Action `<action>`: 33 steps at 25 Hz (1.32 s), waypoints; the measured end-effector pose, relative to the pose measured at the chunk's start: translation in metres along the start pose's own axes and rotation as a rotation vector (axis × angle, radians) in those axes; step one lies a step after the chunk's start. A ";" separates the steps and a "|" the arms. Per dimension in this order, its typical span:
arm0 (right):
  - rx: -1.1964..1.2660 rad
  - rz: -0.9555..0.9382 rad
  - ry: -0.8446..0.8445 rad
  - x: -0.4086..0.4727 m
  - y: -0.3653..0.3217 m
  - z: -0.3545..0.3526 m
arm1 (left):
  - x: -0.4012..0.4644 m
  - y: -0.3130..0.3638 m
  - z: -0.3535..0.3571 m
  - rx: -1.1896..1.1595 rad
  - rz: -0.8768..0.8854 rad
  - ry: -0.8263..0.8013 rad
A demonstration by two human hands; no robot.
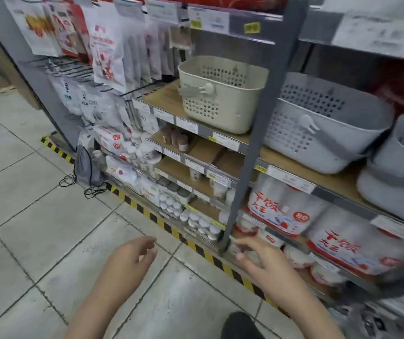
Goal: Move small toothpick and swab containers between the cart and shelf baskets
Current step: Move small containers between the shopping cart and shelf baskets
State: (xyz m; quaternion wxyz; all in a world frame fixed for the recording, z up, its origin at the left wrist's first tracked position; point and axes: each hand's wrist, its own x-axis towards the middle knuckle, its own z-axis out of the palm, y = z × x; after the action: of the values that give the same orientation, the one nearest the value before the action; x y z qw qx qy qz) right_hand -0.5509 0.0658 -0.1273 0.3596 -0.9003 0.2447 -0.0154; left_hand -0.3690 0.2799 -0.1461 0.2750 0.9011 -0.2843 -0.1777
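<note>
On the upper shelf a perforated basket sits left of the upright post; a second basket sits right of it. Below — small round containers crowd the lowest tier. Both hands hover over the floor before the rack — left hand, right hand nearest the post's foot.

A grey metal shelf unit with wooden boards stands on a tiled floor, its foot edged with yellow-and-black tape. A cream basket sits on the upper board beside the upright post; a grey basket stands past that post. Small white jars crowd the lowest board's front edge, brown ones a middle board. A grey bag lies on the floor at the unit's left corner.
</note>
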 end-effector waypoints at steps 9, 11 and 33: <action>0.003 0.021 -0.017 0.174 -0.069 0.001 | 0.155 0.027 -0.075 -0.195 0.175 -0.042; -0.010 -0.011 0.039 0.220 -0.093 -0.008 | 0.188 0.009 -0.101 -0.181 0.163 -0.029; -0.399 0.390 0.748 0.335 -0.117 -0.092 | 0.461 0.115 -0.146 0.108 1.065 -0.047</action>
State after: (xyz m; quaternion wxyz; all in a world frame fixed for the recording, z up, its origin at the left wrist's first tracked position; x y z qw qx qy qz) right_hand -0.2244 -0.0717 -0.0318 0.0629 -0.8217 0.5204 -0.2236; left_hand 0.0103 -0.0220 -0.0382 0.2738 0.6410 -0.7168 -0.0186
